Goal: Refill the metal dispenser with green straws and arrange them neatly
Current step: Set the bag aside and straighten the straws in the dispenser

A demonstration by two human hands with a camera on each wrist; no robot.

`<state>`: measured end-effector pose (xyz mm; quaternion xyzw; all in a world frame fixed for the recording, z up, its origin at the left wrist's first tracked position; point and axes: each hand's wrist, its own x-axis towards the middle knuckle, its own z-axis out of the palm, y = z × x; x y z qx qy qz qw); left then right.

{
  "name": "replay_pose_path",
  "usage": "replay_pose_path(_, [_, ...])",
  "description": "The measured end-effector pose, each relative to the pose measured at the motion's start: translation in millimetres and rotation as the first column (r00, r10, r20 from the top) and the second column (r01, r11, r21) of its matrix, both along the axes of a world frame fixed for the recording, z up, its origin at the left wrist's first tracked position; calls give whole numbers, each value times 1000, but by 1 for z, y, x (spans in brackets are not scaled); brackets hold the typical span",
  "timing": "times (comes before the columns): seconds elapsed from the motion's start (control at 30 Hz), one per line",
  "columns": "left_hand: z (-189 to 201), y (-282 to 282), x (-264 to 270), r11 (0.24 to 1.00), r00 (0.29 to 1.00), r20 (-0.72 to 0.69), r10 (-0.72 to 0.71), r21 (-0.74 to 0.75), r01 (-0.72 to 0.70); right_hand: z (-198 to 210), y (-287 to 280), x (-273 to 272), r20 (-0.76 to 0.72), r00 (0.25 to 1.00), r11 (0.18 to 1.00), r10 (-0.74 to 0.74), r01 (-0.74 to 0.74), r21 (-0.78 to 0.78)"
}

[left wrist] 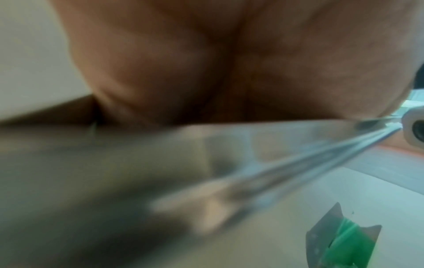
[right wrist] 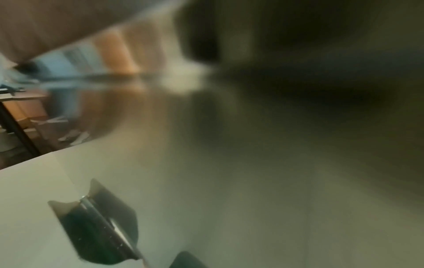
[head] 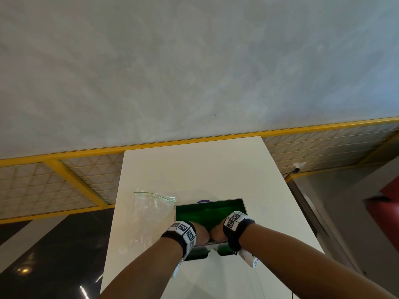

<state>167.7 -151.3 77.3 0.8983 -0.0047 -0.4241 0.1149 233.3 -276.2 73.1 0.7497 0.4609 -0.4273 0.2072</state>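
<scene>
A metal dispenser [head: 175, 212] stands open-topped on the white table [head: 194, 169], filled with green straws [head: 207, 210]. My left hand [head: 199, 233] and right hand [head: 218, 230] sit side by side at its near rim and reach down inside onto the straws; their fingers are hidden. In the left wrist view my palm [left wrist: 206, 63] lies against the blurred metal front [left wrist: 252, 145], and green straws [left wrist: 344, 241] show in a cut-out low on that face. The right wrist view shows the same metal front [right wrist: 229, 181] with a dark cut-out [right wrist: 98, 226].
An empty clear zip bag [head: 149, 212] lies on the table just left of the dispenser. Something purple [head: 204, 200] peeks out behind the far rim. A yellow-framed mesh railing [head: 64, 175] runs past the table's far end. A red object [head: 386, 212] is at the right.
</scene>
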Motion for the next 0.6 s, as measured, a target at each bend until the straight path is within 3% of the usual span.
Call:
replay_pose_path(0.1, [-6, -2, -2, 997, 997, 5, -73, 30, 73, -31, -5, 8, 10, 995, 993, -104, 103, 66])
replay_pose_path(0.17, [-8, -1, 2, 994, 995, 30, -97, 51, 96, -12, -2, -1, 7, 987, 985, -159, 158, 65])
replay_pose_path(0.3, [4, 4, 17, 994, 963, 267, -44, 105, 17, -2, 3, -7, 17, 979, 977, -205, 203, 67])
replay_pose_path(0.4, [9, 2, 18, 989, 920, 377, -108, 137, 60, 0, 4, -2, 40, 945, 943, -325, 321, 89])
replay_pose_path(0.6, [1, -12, 9, 966, 925, 327, -194, 226, 123, -2, 4, -2, -40, 934, 933, -355, 356, 46])
